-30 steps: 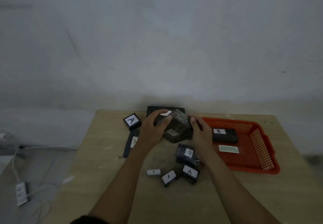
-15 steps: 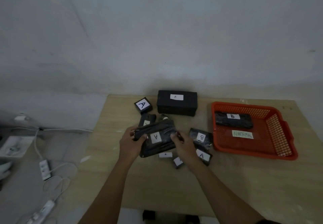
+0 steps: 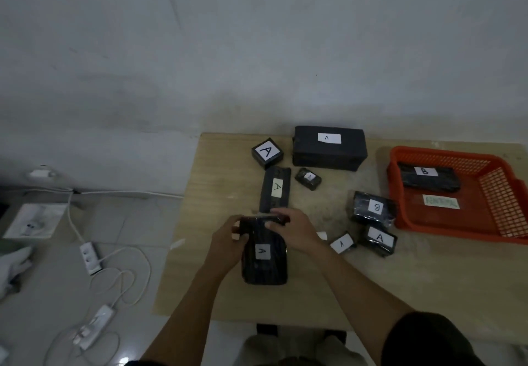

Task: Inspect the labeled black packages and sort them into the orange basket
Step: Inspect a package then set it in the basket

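Observation:
Both hands hold a flat black package labeled A (image 3: 264,254) over the near left part of the table. My left hand (image 3: 228,241) grips its far left corner and my right hand (image 3: 294,230) grips its far right corner. The orange basket (image 3: 491,225) stands at the right with a black package labeled B (image 3: 428,178) and a green note inside. Another B package (image 3: 373,208) lies just left of the basket.
Several other A packages lie on the wooden table (image 3: 400,280): a big box (image 3: 328,148) at the back, a cube (image 3: 267,152), a long one (image 3: 275,188), a small one (image 3: 308,178), two (image 3: 378,238) near the front. Power strips and cables (image 3: 91,257) lie on the floor at the left.
The package in my hands has turned from lying crosswise to pointing toward me and has come nearer. The view has shifted down and left.

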